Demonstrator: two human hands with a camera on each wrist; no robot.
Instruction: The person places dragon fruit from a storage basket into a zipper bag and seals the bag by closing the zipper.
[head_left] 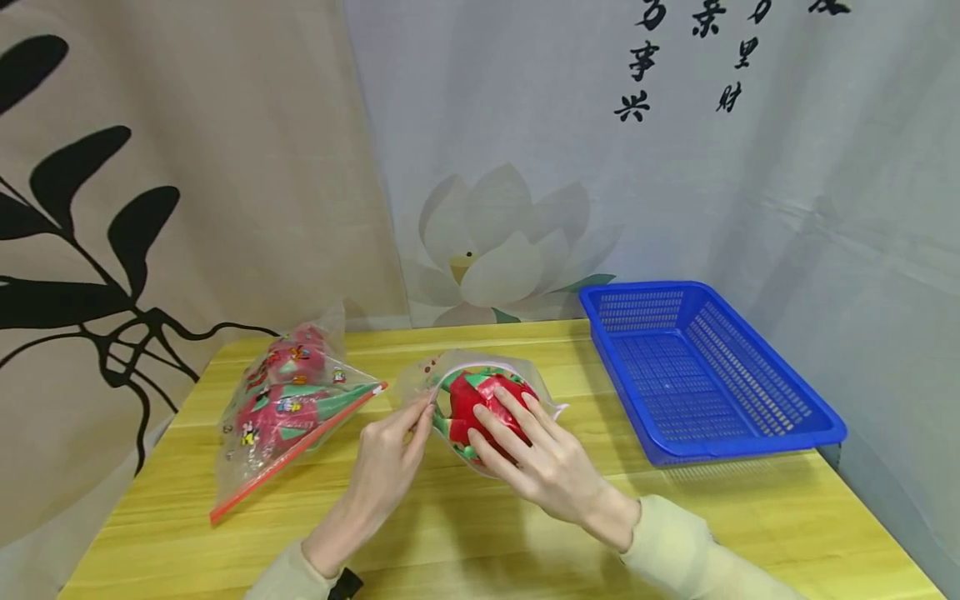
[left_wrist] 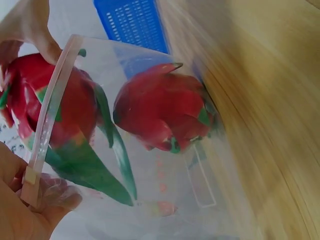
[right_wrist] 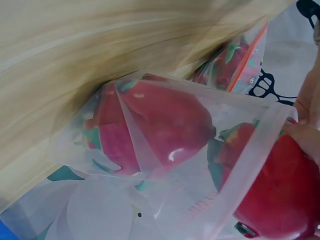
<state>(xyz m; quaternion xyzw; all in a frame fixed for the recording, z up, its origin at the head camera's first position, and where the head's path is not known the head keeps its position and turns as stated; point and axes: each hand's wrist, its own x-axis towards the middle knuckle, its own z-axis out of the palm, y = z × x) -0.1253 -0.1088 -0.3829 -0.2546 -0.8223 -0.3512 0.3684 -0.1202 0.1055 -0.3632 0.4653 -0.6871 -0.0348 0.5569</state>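
A clear zip bag (head_left: 415, 379) stands on the table with its mouth toward me. My left hand (head_left: 384, 457) pinches the bag's rim near the slider (left_wrist: 31, 176) between thumb and fingers. With spread fingers and thumb, my right hand (head_left: 553, 462) grips a red dragon fruit (head_left: 465, 406) with green scales at the mouth. Part of this fruit lies behind the zip strip in the left wrist view. Deeper in the bag rests another dragon fruit (left_wrist: 162, 112), also seen through the film in the right wrist view.
At the left of the table lies a bag with a red zip (head_left: 300, 450), holding dragon fruits (head_left: 288, 417). A blue plastic basket (head_left: 701, 375) sits at the back right. Behind the table hangs a printed curtain (head_left: 510, 125).
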